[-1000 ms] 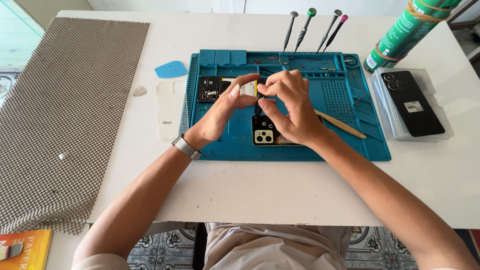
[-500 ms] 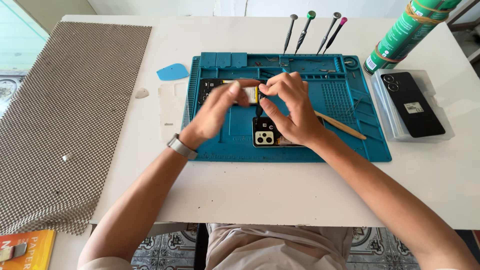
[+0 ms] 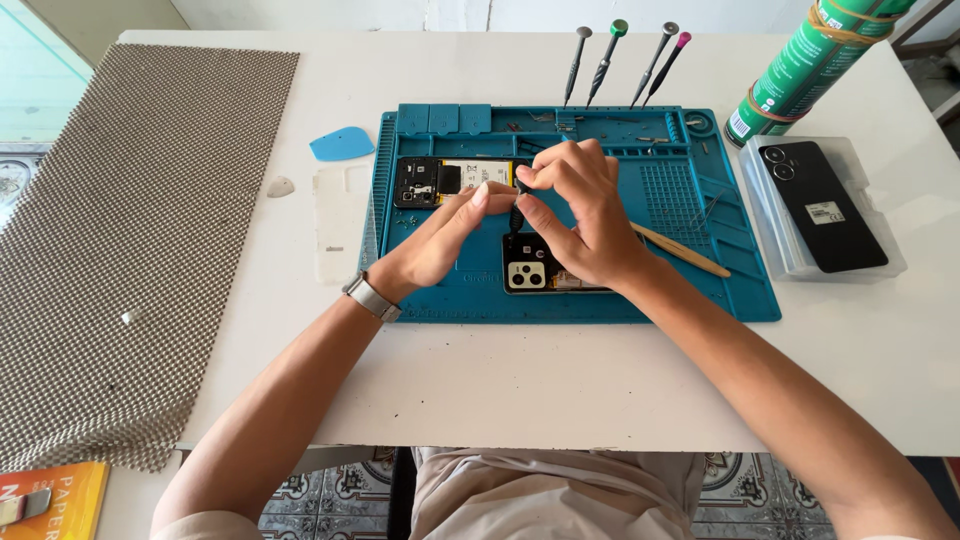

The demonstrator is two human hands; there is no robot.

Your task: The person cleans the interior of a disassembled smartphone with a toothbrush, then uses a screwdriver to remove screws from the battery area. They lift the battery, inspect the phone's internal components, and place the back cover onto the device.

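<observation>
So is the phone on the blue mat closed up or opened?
Opened. The phone on the blue mat shows bare circuit board and battery, and a separate black back cover lies in the clear tray to the right.

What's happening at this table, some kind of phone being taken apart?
A person works over a blue repair mat. Both hands meet above an opened phone: the right hand pinches a small dark part and the left hand touches it. A camera-cover piece lies under the hands. Four screwdrivers stand behind, and a black back cover rests in a clear tray.

Small dark part point(image 3: 516, 190) pinched upright above opened phone point(image 3: 455, 182), blue mat point(image 3: 700, 290)
</observation>
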